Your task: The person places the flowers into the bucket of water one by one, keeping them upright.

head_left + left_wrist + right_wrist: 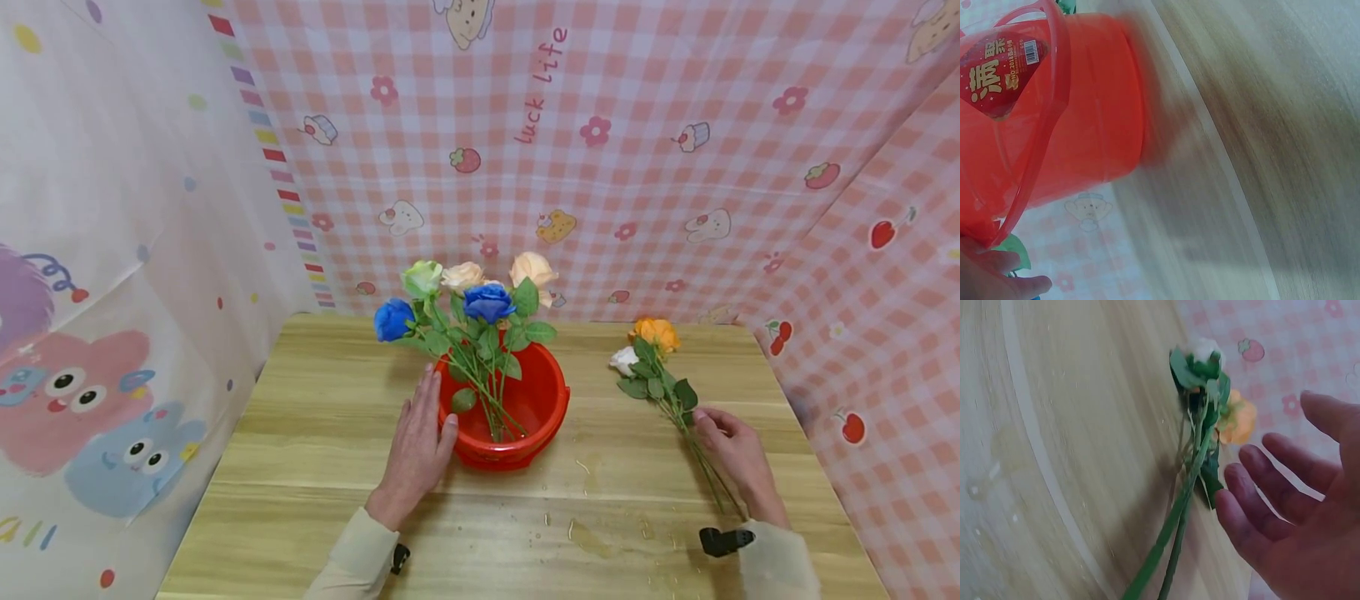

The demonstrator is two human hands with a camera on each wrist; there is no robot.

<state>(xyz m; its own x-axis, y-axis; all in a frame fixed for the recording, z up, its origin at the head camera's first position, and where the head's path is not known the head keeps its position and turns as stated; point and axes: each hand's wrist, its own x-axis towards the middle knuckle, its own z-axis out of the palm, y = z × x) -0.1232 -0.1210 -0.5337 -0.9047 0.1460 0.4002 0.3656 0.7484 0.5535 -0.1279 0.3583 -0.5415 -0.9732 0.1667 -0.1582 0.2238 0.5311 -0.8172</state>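
Note:
A red plastic bucket (495, 460) stands on the table holding several roses, with two blue ones (489, 302), a pale green one (422, 279) and peach ones (533, 270) above the rim. Against the bucket's left side rests my left hand (417, 440), its fingers straight. In the left wrist view the bucket's wall (1100, 106) and handle (1054, 69) fill the left part. An orange rose (656, 334) and a white rose (624, 361) lie at the right. My right hand (738, 458) is beside their green stems (1179, 519), fingers spread and loosely bent, holding nothing.
Water drops and a small puddle (588, 540) lie on the wooden table (315, 467) in front of and right of the bucket. A pink checked cloth (660, 175) hangs behind, and a patterned white sheet (150, 250) hangs at left.

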